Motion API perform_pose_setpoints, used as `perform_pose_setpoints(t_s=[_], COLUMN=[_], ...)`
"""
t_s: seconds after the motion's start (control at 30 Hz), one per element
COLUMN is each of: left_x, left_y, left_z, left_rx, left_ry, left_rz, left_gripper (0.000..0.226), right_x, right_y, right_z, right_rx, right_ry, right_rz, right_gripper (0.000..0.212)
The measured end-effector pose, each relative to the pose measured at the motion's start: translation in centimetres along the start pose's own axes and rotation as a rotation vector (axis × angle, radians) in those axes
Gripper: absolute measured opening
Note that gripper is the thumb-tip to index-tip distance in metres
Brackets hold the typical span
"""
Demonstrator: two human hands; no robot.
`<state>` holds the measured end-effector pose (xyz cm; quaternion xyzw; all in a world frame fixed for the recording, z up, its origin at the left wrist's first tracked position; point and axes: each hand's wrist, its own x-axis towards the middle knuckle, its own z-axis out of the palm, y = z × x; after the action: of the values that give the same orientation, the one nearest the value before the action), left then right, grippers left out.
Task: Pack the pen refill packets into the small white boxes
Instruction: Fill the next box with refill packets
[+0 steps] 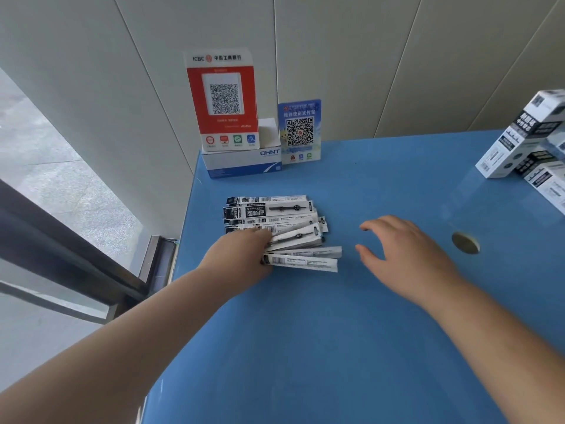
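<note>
Head view shows the pen refill packets fanned in a loose pile at centre left of the frame on the blue table, with the small white boxes stacked at the right edge, well apart from the pile. The step in hand appears to be gathering packets: the bundle should be squared at one end before lifting, so no packet slides out on the way to a box. The left hand grips the left ends of the lowest few packets, its fingers hidden beneath them. The right hand hovers beside the pile, fingers spread and relaxed, grasping nothing.
</note>
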<state>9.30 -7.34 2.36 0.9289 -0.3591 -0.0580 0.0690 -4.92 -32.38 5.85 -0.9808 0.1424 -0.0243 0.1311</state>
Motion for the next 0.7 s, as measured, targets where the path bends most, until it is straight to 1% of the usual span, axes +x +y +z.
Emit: perform_pose_setpoints(t_s=[0.07, 0.17, 0.27, 0.37, 0.4, 0.47, 0.53, 0.6, 0.7], left_x=[-0.6, -1.1, -1.6, -2.0, -2.2, -2.5, -2.9, -3.3, -3.8], left_y=[-0.6, -1.7, -2.7, -3.2, -3.2, -3.3, -3.4, -3.5, -3.5], left_z=[0.1, 0.0, -0.1, -0.2, -0.2, -0.4, -0.6, -1.0, -1.6], left_rx=[-0.072, -0.18, -0.253, -0.366, -0.4, -0.436, -0.486, -0.527, -0.571], left_ry=[0.032, 0.028, 0.006, 0.003, 0.018, 0.049, 0.074, 0.091, 0.116], left_rz=[-0.055, -0.159, -0.25, -0.334, -0.363, -0.403, -0.418, -0.421, -0.42], left_gripper=[0.023, 0.019, 0.02, 0.02, 0.018, 0.014, 0.009, 0.006, 0.011], right_x=[0.3, 0.9, 2.1, 4.0, 4.6, 5.8, 6.7, 7.3, 7.4], right_y=[-0.1, -1.1, -3.4, -6.0, -6.8, -8.0, -8.7, -9.0, -9.2], right_z=[0.3, 1.0, 2.3, 3.5, 3.9, 4.8, 5.6, 6.0, 6.1], right_rx=[-0.004, 0.007, -0.011, -0.06, -0.069, -0.113, -0.171, -0.174, -0.187], right_ry=[-0.012, -0.052, -0.118, -0.111, -0.11, -0.135, -0.164, -0.165, -0.13], right_rz=[-0.003, -0.043, -0.165, -0.292, -0.324, -0.406, -0.47, -0.478, -0.499], right_gripper=[0.04, 0.042, 0.043, 0.031, 0.033, 0.046, 0.053, 0.049, 0.03])
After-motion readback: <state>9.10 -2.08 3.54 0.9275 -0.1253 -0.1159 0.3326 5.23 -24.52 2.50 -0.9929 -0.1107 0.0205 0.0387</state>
